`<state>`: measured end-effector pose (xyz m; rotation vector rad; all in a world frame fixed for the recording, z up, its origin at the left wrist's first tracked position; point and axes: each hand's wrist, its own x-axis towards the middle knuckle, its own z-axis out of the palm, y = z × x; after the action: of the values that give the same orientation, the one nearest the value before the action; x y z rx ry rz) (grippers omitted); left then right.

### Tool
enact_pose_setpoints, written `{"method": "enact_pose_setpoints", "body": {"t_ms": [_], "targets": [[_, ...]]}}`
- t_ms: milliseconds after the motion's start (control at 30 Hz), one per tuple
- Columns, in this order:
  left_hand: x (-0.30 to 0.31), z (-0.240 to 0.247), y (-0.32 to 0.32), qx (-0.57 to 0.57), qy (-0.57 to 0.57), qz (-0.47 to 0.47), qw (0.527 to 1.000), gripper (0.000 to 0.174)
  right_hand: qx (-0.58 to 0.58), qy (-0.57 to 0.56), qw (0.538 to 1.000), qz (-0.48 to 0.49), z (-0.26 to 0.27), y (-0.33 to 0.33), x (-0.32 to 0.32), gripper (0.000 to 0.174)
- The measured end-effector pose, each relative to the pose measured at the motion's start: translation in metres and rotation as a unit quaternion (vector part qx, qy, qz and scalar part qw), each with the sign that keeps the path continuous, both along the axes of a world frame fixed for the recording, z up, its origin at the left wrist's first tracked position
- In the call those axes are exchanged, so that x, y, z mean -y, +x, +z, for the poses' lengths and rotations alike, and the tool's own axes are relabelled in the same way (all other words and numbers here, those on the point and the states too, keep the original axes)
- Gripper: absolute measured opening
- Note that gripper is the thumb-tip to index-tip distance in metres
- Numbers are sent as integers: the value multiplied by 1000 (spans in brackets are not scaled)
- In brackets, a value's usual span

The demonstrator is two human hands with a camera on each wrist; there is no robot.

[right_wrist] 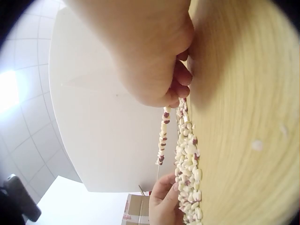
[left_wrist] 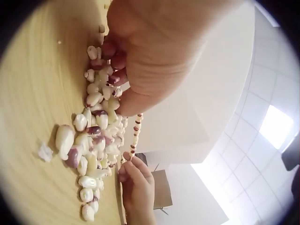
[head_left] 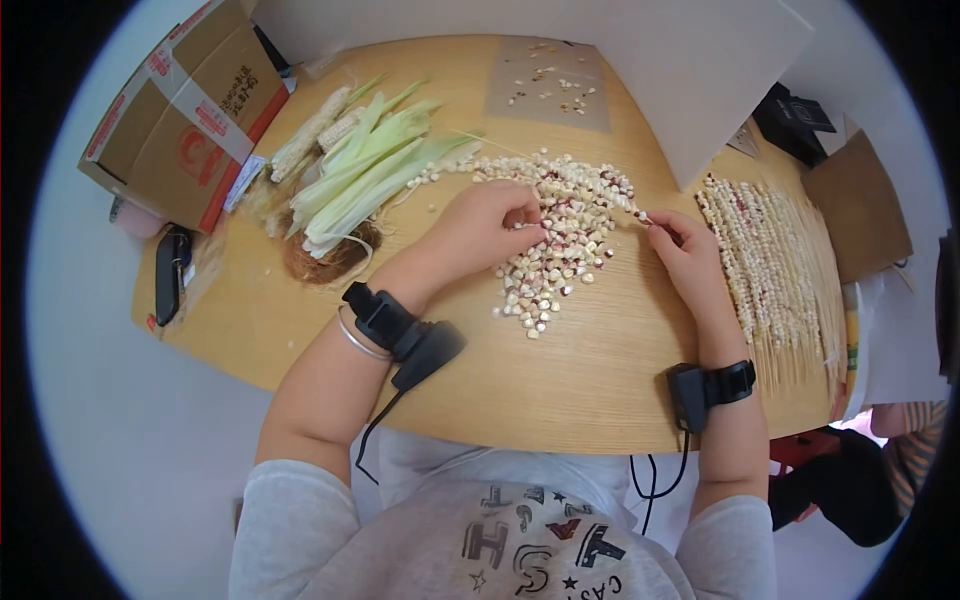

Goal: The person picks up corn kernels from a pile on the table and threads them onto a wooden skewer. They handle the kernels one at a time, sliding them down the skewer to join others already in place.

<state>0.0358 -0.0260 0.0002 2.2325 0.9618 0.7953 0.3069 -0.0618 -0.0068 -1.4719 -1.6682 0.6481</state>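
A loose heap of white and dark red corn kernels (head_left: 560, 255) lies on the wooden table. My left hand (head_left: 485, 228) is at the heap's left side; in the left wrist view its thumb and curled fingers (left_wrist: 119, 61) close around kernels. At the heap's right edge, my right hand (head_left: 688, 258) pinches one end of a thin skewer threaded with corn kernels (right_wrist: 162, 136). The skewer's bare tip (right_wrist: 158, 172) points toward my left hand. To the right of my right hand, several filled kernel skewers (head_left: 765, 270) lie side by side.
Corn ears in green husks (head_left: 365, 175) lie at the left, with brown silk (head_left: 325, 260) beside them. A cardboard box (head_left: 190, 115) stands behind them, near a dark phone-like object (head_left: 172, 275). Scattered bits lie on a plastic sheet (head_left: 530, 105) at the back. A white panel (head_left: 690, 80) rises behind the heap.
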Motion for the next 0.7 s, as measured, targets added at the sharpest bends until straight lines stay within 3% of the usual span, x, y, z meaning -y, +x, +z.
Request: {"method": "enact_pose_setpoints", "body": {"t_ms": [200,267,300,500,700], "targets": [[0,-5,-1,92,-159,45,982,12,12,2,1000,6,3,-3,2,19],[-7,-14,-2,184,-184,78,963,10,14,1,1000,3,2,-1,2,19],[-2,1,-2,181,-258,108,943,10,14,0,1000,3,2,0,1,19],[-7,-5,-3,326,-267,126,898,15,26,-24,999,11,6,-3,2,18],[-10,-7,-7,344,-213,177,897,17,7,-2,1000,10,0,1,0,19]]}}
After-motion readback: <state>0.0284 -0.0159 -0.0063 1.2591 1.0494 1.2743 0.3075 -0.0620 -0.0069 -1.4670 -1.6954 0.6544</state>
